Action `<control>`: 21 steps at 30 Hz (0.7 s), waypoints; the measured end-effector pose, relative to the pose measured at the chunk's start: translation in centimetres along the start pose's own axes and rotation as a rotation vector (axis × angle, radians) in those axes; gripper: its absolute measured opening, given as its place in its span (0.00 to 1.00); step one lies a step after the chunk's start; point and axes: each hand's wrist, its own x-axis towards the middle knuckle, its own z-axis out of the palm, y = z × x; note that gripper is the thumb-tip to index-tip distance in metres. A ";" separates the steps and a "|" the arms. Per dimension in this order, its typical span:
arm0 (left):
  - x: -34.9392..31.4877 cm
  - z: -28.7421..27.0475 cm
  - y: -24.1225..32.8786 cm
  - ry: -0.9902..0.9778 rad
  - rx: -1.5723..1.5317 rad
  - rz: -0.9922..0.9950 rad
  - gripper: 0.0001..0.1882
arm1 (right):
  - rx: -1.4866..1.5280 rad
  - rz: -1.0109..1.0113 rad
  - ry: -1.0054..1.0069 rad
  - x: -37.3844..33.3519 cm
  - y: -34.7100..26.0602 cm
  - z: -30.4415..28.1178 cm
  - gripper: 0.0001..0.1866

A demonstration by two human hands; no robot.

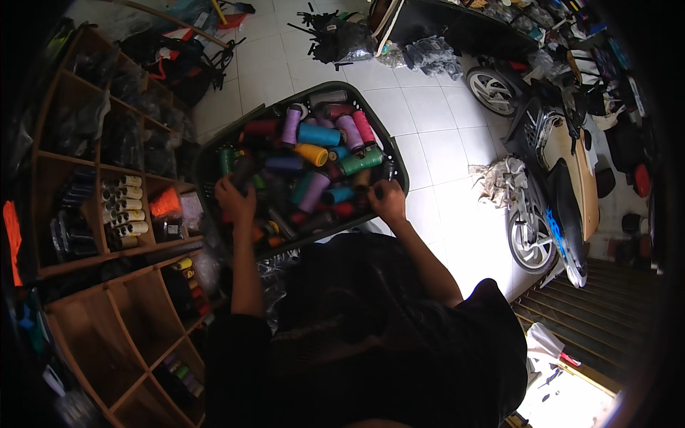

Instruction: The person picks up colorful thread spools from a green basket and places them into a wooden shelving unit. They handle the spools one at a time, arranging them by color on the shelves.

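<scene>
A dark plastic basket (402, 162) full of thread spools in many colours stands in front of me. My left hand (237, 202) is inside its left side, with the fingers wrapped round a dark thread spool (245, 171). At the right side, my right hand (389, 202) reaches over the rim. Its fingers are closed about a small dark thing that I cannot make out. Between the hands lie a yellow spool (311, 154), a teal spool (318, 135), a green spool (362, 161) and a lilac spool (312, 191).
Wooden shelves (148, 249) run along the left, with white spools (128, 207) and plastic-wrapped goods in their compartments. A motorbike (559, 207) is parked at the right, a rag (497, 180) beside it. Black bundles (342, 39) lie on the tiled floor (421, 107) ahead.
</scene>
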 end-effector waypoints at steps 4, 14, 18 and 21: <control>-2.0 -0.6 2.5 -0.052 0.066 0.030 0.29 | 0.010 0.019 -0.048 1.2 -0.1 -1.3 0.09; -6.3 -0.4 10.6 -0.080 -0.274 0.119 0.19 | -0.151 -0.189 -0.284 8.6 0.9 -1.9 0.30; -7.5 0.0 12.5 -0.217 -0.669 -0.101 0.14 | -0.094 -0.059 -0.448 9.5 -2.0 -5.4 0.31; -7.9 -1.3 15.3 -0.387 -0.794 -0.235 0.13 | 0.024 0.241 -0.381 8.0 -3.2 -6.2 0.31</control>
